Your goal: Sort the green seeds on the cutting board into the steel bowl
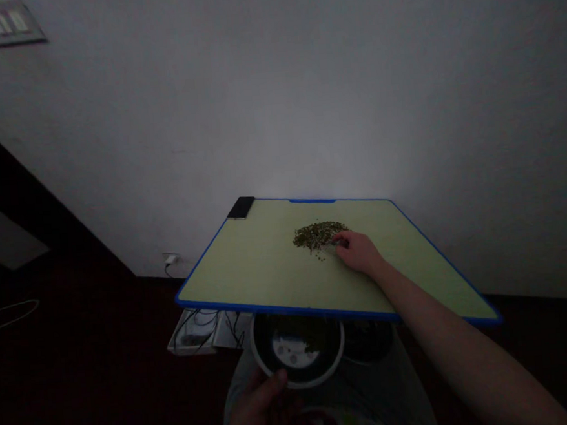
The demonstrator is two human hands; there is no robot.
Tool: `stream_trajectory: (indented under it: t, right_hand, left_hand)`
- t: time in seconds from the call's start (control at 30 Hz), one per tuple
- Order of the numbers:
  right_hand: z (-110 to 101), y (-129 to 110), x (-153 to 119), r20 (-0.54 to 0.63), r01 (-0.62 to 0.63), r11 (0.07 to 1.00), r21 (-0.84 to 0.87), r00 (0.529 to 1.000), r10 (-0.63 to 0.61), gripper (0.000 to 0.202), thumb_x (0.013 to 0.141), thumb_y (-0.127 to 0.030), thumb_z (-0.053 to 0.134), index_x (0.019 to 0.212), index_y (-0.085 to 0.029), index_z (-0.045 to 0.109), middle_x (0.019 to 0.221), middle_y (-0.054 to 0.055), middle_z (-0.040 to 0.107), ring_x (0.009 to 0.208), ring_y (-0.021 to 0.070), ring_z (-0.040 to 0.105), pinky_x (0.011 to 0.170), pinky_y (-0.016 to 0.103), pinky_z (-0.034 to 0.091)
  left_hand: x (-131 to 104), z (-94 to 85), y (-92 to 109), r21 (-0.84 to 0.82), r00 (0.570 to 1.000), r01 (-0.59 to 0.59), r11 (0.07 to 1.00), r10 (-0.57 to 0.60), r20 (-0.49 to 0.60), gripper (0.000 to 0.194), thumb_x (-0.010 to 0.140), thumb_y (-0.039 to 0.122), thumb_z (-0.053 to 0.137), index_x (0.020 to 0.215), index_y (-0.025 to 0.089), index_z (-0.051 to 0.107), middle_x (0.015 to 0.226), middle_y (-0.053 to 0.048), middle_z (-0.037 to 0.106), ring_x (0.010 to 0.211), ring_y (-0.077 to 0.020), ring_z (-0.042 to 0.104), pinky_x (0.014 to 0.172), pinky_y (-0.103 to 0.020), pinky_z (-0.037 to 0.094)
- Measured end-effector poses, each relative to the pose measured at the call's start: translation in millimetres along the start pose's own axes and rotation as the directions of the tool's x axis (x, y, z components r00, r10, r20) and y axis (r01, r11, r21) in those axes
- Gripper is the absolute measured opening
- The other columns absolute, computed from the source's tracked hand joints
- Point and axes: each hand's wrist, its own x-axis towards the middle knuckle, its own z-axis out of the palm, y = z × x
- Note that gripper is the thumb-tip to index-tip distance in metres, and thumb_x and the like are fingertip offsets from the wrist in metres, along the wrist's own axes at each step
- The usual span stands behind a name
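A loose pile of small brownish-green grains, perhaps beans or seeds, lies on a pale yellow tabletop edged in blue. At the pile's right side is my right hand, its fingers drawn together in a pinch; what is between the fingertips is too small to make out. Below the table's near edge, my left hand grips the rim of a bowl, white outside, with the thumb over the edge. Some dark greenish stuff lies inside the bowl, partly hidden by the tabletop and shadow.
A dark phone or tablet rests on the table's far left corner. The far edge stands against a grey wall. Under the table are boxes with cables and a dark round container. A plug sits in the wall at left.
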Motion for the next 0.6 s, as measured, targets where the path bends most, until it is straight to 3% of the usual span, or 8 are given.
stream_trajectory:
  t: [0.2,0.6]
  right_hand:
    - [0.0,0.3,0.4,-0.003,-0.007,1.000,0.004,1.000,0.007,0.031,0.075,-0.017,0.056,0.102,-0.018,0.072,0.077,0.004,0.070,0.071,0.0171,0.061,0.072,0.027,0.044]
    - [3.1,1.3,3.5,0.006,0.031,0.999,0.019,0.999,-0.031,0.034,0.081,-0.016,0.053,0.110,-0.015,0.070,0.086,0.008,0.071,0.076,0.0179,0.062,0.076,0.028,0.045]
  left_hand:
    - [0.7,-1.4,0.1,0.015,1.000,-0.012,1.000,0.012,0.010,0.047,0.064,0.024,0.082,0.106,0.021,0.063,0.101,-0.008,0.080,0.098,-0.0309,0.072,0.080,-0.039,0.056]
    - [-2.3,1.6,0.8,0.008,0.999,-0.026,1.000,0.026,0.022,0.048,0.061,0.024,0.084,0.104,0.021,0.064,0.099,-0.008,0.080,0.096,-0.0308,0.073,0.076,-0.037,0.055]
